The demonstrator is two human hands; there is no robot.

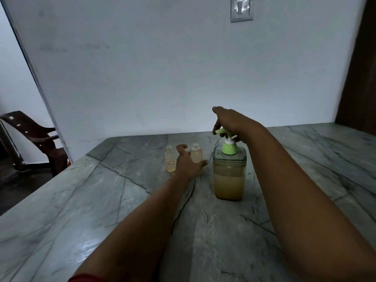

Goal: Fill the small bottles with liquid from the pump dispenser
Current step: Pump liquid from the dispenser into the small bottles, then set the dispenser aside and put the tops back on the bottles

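Square clear plastic pump dispenser [229, 176] with pale green pump head [226, 142], roughly half full of cloudy yellowish liquid, upright on grey veined stone tabletop [101, 210], right of centre. Spout turned leftward, toward small clear plastic bottle without cap [196, 153] just beside dispenser; mouth open, contents pale, level hard to read. Second small clear bottle with white label [170, 161] a little farther left, also uncapped, some yellowish liquid at bottom. Right hand [230, 121] arched over pump head, fingers curled down around spout and plunger, apparently poised to press. Left hand [188, 161] around nearer bottle from front, thumb out to right, fingers curved behind; contact probable but not certain, hand partly open, presumably to steady or lift bottle beneath spout. Bottles close to spout side, likely to keep transfer short. Beyond: plain white wall, grey switch plate [241, 9] above, dark brown plastic chair [36, 139] at far left.
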